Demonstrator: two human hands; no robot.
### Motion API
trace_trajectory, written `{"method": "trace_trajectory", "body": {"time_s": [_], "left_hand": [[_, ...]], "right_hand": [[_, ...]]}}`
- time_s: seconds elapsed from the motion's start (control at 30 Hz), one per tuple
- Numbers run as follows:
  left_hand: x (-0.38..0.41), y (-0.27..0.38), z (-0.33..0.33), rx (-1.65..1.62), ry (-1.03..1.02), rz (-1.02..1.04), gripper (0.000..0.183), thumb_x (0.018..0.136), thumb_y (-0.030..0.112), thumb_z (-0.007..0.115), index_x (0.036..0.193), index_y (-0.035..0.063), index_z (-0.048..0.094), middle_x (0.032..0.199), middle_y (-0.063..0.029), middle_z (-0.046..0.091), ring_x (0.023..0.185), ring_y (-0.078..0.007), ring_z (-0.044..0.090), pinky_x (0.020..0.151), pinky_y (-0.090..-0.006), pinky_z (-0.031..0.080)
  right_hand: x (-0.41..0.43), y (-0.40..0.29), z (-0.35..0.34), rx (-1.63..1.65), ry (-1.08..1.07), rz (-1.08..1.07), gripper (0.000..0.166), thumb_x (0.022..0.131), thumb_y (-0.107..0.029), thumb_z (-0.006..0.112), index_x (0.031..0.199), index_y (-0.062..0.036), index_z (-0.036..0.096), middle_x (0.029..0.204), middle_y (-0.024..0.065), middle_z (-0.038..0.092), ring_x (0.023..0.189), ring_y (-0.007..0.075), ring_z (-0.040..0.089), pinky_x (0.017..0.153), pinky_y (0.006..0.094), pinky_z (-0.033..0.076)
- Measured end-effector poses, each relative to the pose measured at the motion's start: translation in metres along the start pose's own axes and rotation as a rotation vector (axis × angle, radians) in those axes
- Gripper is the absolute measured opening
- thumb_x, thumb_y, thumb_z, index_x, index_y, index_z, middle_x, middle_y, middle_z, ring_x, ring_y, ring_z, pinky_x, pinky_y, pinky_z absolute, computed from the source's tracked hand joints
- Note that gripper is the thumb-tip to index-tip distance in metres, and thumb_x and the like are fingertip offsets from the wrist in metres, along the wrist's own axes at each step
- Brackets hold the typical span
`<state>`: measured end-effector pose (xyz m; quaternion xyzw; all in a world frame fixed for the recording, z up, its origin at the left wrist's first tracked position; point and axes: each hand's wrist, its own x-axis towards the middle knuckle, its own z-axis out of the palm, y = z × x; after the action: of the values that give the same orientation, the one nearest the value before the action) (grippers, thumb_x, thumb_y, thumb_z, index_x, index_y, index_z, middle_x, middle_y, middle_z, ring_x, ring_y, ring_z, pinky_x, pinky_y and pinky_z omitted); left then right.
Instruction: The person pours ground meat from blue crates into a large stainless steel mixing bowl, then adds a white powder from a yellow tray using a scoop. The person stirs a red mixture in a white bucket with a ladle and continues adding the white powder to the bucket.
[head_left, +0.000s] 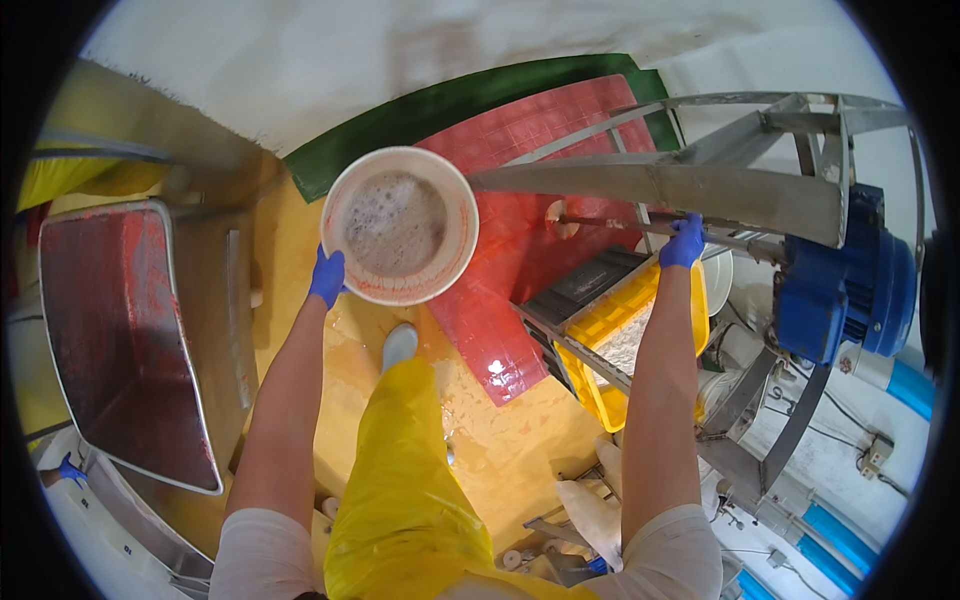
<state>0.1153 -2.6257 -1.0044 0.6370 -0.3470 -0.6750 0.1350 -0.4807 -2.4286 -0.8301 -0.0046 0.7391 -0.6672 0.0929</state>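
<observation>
My left hand, in a blue glove, grips the rim of a round white bucket that holds foamy, greyish-brown liquid. Red residue marks the bucket's inner wall. At the right, my right hand, gloved in blue too, is closed around a metal shaft below a steel frame beam. The shaft runs from a blue electric motor to a round disc at its far end. Under my right forearm is a yellow plastic crate with whitish material in it.
To the left stands a large steel bin with red residue. Red-stained tiled flooring and wet yellow floor lie below me. A co-worker's gloved hand shows at the lower left. Pipes and cables run along the right wall.
</observation>
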Motion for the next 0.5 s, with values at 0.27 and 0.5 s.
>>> {"method": "trace_trajectory", "body": {"time_s": [0.27, 0.5], "left_hand": [[0.012, 0.046, 0.001, 0.042, -0.054, -0.067, 0.088, 0.078, 0.006, 0.051, 0.151, 0.0353, 0.011, 0.137, -0.0089, 0.045, 0.111, -0.0324, 0.059, 0.074, -0.0498, 0.057], [-0.008, 0.005, 0.016, -0.056, -0.078, -0.068, 0.099, 0.075, 0.003, 0.053, 0.152, 0.0380, 0.002, 0.139, -0.0091, 0.042, 0.113, -0.0342, 0.057, 0.074, -0.0506, 0.057]], "right_hand": [[-0.206, 0.041, 0.000, -0.063, -0.109, 0.126, 0.023, 0.092, -0.028, 0.056, 0.091, -0.0057, 0.061, 0.063, -0.0013, 0.046, 0.058, 0.0101, 0.044, 0.060, 0.0276, 0.040], [-0.300, -0.068, 0.020, 0.346, -0.119, 0.513, 0.037, 0.097, -0.040, 0.055, 0.077, -0.0091, 0.059, 0.048, -0.0058, 0.020, 0.042, 0.0077, 0.019, 0.048, 0.0262, 0.025]]}}
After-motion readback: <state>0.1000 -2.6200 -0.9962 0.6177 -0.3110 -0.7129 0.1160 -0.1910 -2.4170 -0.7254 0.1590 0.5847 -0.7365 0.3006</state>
